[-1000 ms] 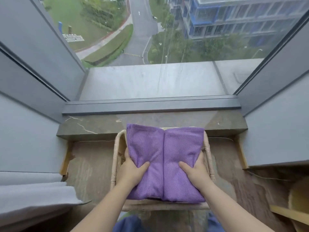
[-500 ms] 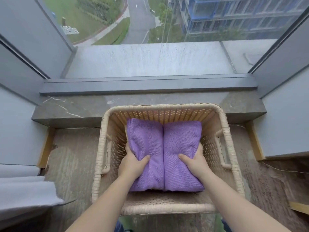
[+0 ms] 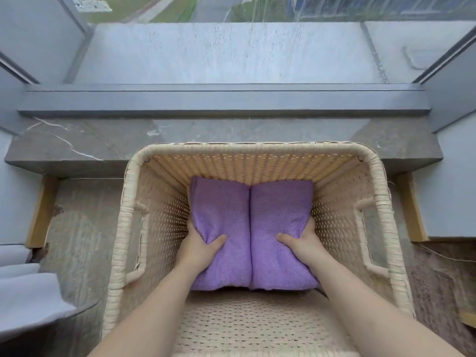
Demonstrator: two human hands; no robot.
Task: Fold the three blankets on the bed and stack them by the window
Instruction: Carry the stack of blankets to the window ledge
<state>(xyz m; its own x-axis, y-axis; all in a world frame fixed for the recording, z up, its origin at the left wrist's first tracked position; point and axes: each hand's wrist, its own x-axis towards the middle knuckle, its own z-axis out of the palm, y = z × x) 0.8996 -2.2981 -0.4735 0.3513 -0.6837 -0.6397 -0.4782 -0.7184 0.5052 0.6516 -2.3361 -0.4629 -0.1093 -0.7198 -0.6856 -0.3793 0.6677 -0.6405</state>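
Note:
A folded purple blanket (image 3: 247, 222) sits low inside a woven wicker basket (image 3: 381, 202) on the floor below the window. My left hand (image 3: 199, 247) grips the blanket's left side, thumb on top and fingers under the edge. My right hand (image 3: 302, 246) grips its right side the same way. Both forearms reach down into the basket. A crease runs down the blanket's middle. No other blanket is in view.
A grey marble sill (image 3: 77, 143) and a dark window frame (image 3: 224, 99) lie just beyond the basket. White curtain fabric (image 3: 28, 300) bunches at the lower left. Wooden trim (image 3: 414, 210) edges the alcove walls on both sides.
Both hands have lowered the purple blanket from above the basket rim deep into the basket. The view has tilted further down over the basket.

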